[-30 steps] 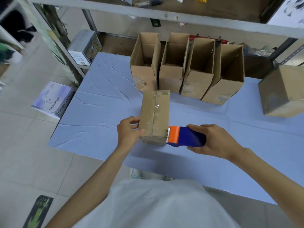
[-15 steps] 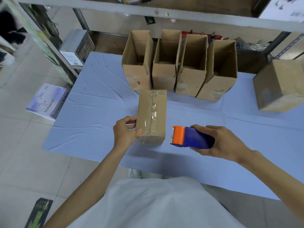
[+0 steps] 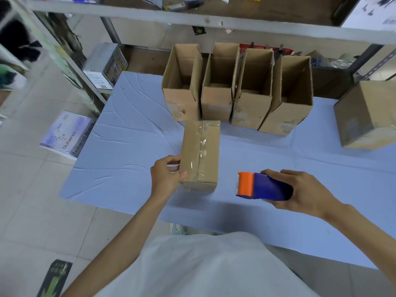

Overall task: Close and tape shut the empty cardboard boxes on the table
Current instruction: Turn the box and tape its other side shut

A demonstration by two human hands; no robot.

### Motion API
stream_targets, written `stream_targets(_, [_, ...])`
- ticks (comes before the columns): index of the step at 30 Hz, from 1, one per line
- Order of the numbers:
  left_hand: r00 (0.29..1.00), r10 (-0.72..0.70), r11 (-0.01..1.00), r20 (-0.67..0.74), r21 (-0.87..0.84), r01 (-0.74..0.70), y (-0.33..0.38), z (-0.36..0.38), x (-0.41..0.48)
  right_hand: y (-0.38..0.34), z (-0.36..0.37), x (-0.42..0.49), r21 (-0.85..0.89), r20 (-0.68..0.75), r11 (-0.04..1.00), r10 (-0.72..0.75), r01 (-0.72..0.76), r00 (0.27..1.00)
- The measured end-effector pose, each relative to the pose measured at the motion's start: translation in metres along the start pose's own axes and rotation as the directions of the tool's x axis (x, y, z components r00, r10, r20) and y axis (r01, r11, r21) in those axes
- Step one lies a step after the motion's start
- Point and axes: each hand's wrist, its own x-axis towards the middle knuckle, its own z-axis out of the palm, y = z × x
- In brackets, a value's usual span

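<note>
Taped box (image 3: 200,155) is seen lying closed on the blue-covered table (image 3: 128,146), near its front edge, with a strip of clear tape run along the top seam and folded over the near end. It is held at the near left corner by the left hand (image 3: 166,179): the thumb is pressed on the top face by the corner, while the fingers (image 3: 172,162) are curled against the left side. The tape dispenser (image 3: 263,186), blue with an orange front, is gripped by the right hand (image 3: 300,192), whose fingers are wrapped closely round the blue body. The orange end is turned towards the taped box but is kept apart from it, to its right. The fingertips under the dispenser are hidden, and it cannot be told whether the dispenser touches the table. The tape roll itself is barely made out. Behind the taped box a row of four open boxes (image 3: 216,103) is stood upright, flaps raised, side by side and touching; their floors are only partly seen. At the far right another closed box (image 3: 368,116) is cut off by the picture's edge. The left wall of the taped box is largely hidden from the camera.
</note>
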Motion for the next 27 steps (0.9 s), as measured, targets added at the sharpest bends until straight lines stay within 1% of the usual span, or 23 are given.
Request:
stream_targets(2, [1.0, 0.022, 0.999, 0.012, 0.031, -0.022, 0.0, 0.002, 0.0, -0.001, 0.001, 0.001, -0.025, 0.006, 1.0, 0.005, -0.005, 1.0])
stream_targets(5, [1.0, 0.013, 0.999, 0.01, 0.035, -0.013, -0.001, 0.001, 0.002, -0.01, 0.005, 0.008, -0.051, 0.04, 0.999, 0.007, -0.005, 0.999])
stream_targets(10, [1.0, -0.018, 1.0, 0.011, 0.02, 0.018, 0.0, -0.002, 0.006, -0.032, 0.007, 0.03, -0.203, 0.115, 0.979, 0.036, -0.012, 0.993])
stream_targets(16, [0.998, -0.052, 0.998, 0.024, -0.022, 0.053, -0.004, -0.002, 0.008, -0.053, 0.014, 0.06, -0.277, 0.179, 0.96, 0.008, 0.042, 0.984])
stream_targets(19, [0.998, -0.058, 0.998, 0.027, -0.036, 0.059, -0.004, 0.001, 0.009, -0.059, 0.014, 0.069, -0.312, 0.188, 0.949, 0.017, 0.044, 0.982])
stream_targets(22, [0.999, -0.048, 0.998, 0.025, -0.039, 0.049, -0.004, 0.003, 0.009, -0.061, 0.015, 0.072, -0.298, 0.189, 0.955, 0.054, 0.005, 0.981])
stream_targets(25, [0.999, -0.047, 0.998, 0.015, -0.041, 0.047, -0.006, 0.004, 0.01, -0.063, 0.016, 0.072, -0.286, 0.183, 0.958, 0.062, -0.007, 0.981])
stream_targets(27, [0.999, -0.047, 0.998, 0.011, -0.03, 0.047, -0.005, 0.005, 0.01, -0.062, 0.017, 0.073, -0.339, 0.184, 0.941, 0.078, -0.011, 0.98])
